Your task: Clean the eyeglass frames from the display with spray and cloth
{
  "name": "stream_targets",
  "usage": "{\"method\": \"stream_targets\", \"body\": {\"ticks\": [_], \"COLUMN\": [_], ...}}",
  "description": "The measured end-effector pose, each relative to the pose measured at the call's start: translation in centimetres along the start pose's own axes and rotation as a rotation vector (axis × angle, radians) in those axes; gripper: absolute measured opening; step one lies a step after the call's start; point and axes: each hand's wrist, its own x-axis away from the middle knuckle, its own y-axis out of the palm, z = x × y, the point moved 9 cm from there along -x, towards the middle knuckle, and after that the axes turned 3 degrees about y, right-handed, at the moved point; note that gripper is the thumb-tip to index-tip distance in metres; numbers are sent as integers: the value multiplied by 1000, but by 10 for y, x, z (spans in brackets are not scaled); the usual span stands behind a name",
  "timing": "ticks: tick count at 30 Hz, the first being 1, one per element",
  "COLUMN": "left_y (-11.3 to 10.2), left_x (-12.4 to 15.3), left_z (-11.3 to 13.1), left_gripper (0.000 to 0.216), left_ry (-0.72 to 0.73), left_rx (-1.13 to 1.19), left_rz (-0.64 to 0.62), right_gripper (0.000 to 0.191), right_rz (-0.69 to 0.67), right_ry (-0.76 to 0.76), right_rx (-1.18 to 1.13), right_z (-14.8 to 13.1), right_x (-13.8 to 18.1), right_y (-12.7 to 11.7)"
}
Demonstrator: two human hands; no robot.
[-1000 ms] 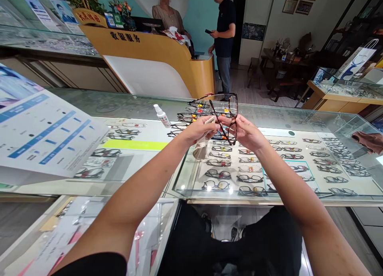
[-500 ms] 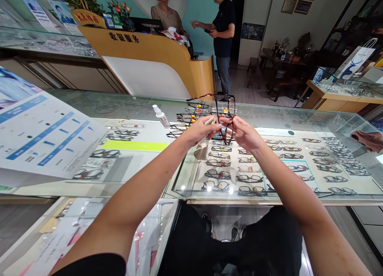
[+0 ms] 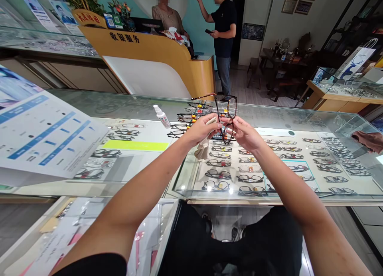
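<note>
A pair of dark tortoiseshell glasses (image 3: 229, 113) is held upright above the glass counter (image 3: 89, 104), its temples pointing away to the left. My right hand (image 3: 245, 133) pinches the frame near its middle. My left hand (image 3: 201, 130) grips a beige cleaning cloth (image 3: 202, 150), pressed against the lower lens, with the cloth's loose end hanging below the fingers. Both hands meet at the glasses, over the display case.
A small white spray bottle (image 3: 162, 116) lies on the counter left of my hands. A large printed sheet (image 3: 38, 132) covers the counter's left. Several rows of glasses (image 3: 239, 168) lie under the glass. Two people stand at a yellow reception desk (image 3: 155, 56) behind.
The glasses turned slightly in my hands and the frame rose a little. The person in dark clothes at the desk raised an arm.
</note>
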Motion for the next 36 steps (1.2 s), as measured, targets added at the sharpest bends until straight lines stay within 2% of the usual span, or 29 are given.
{"method": "stream_targets", "body": {"ticks": [4, 12, 18, 21, 25, 27, 29, 32, 36], "left_y": [0, -20, -22, -42, -86, -111, -129, -142, -142], "left_x": [1, -4, -3, -3, 0, 3, 5, 8, 23], "left_z": [1, -9, -8, -2, -6, -9, -6, 12, 41], "left_gripper": [32, 32, 36, 33, 21, 20, 24, 30, 28], "left_ry": [-8, -127, -107, -17, 43, 58, 125, 305, 509], "left_rx": [8, 238, 256, 296, 369, 299, 143, -191, -605], "left_rz": [17, 222, 228, 369, 685, 859, 964, 991, 1023], "right_gripper": [39, 29, 24, 22, 18, 18, 20, 22, 25], "right_rz": [0, 151, 139, 155, 202, 209, 212, 210, 205], "right_ry": [-19, -131, -136, -157, -174, -174, -172, -167, -172], "right_rx": [7, -113, -201, -228, -204, -199, -197, -176, -142], "right_z": [-1, -18, -23, -30, -38, -40, -40, -39, -40], "right_x": [0, -2, -1, -1, 0, 0, 1, 1, 1], "right_y": [0, -23, -27, -34, -46, -48, -47, -44, -43]}}
